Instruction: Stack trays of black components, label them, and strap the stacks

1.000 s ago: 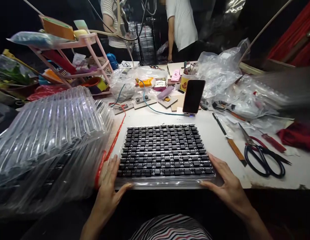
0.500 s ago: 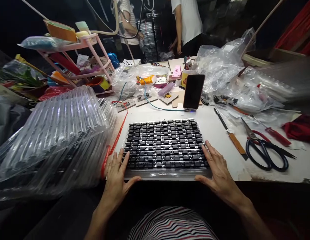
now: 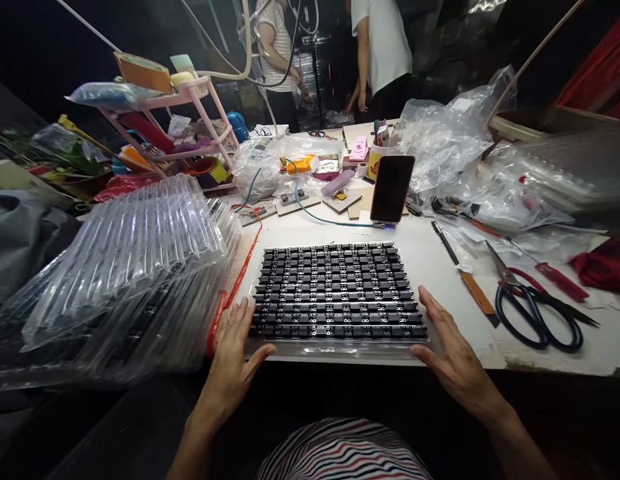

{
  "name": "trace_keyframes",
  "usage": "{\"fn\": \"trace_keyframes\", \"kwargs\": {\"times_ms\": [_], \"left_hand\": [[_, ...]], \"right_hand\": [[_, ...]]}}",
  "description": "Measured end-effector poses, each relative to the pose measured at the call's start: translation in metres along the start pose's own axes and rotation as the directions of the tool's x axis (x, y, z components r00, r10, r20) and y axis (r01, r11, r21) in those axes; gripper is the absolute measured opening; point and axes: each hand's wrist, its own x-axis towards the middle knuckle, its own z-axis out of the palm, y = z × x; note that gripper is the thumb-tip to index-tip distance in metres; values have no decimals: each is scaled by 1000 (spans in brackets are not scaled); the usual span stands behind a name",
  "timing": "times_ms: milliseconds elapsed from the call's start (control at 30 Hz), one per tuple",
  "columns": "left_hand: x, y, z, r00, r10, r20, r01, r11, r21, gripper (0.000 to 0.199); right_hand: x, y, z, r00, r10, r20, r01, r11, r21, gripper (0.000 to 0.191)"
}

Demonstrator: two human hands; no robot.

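A clear plastic tray (image 3: 335, 349) filled with rows of small black electronic parts (image 3: 335, 290) lies flat at the front edge of the white table. My left hand (image 3: 233, 347) rests at the tray's left side, thumb spread toward its front left corner. On the other side, my right hand (image 3: 453, 350) stands beside the front right corner, thumb near the front rim and fingers a little apart from the parts. Both hands are unclosed and grip nothing.
Stacked clear trays (image 3: 135, 233) lie left, beside a red string (image 3: 240, 267). Behind stands a phone (image 3: 391, 189). At right are blue-handled scissors (image 3: 537, 317), a cutter (image 3: 473, 287) and a red screwdriver (image 3: 563, 281). Plastic bags (image 3: 435, 140) and two people (image 3: 383, 50) are farther back.
My right hand has moved slightly right, its fingers off the black parts. My left fingers have drawn closer together at the tray's side. The whole view has shifted a little.
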Motion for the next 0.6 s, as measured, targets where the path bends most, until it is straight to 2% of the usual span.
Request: {"fn": "trace_keyframes", "kwargs": {"times_ms": [133, 233, 300, 367, 467, 600], "left_hand": [[23, -5, -10, 991, -136, 9, 134, 963, -233, 63], [56, -13, -11, 962, -273, 19, 252, 859, -446, 62], [79, -19, -6, 927, -373, 30, 323, 757, -568, 65], [98, -25, 0, 894, -444, 57, 367, 655, -661, 70], [115, -30, 9, 877, -471, 90, 363, 528, -768, 73], [119, -31, 12, 880, -458, 124, 348, 447, -824, 69]], "right_hand": [[16, 4, -9, 995, 82, -64, -70, 983, 170, 54], [50, 10, -17, 970, 234, -69, -207, 940, 272, 47], [79, 17, -21, 936, 351, -10, -333, 897, 290, 50], [107, 24, -22, 894, 438, 96, -445, 845, 297, 54], [136, 32, -19, 857, 473, 207, -516, 798, 311, 59], [144, 32, -12, 878, 440, 188, -477, 837, 268, 72]]}}
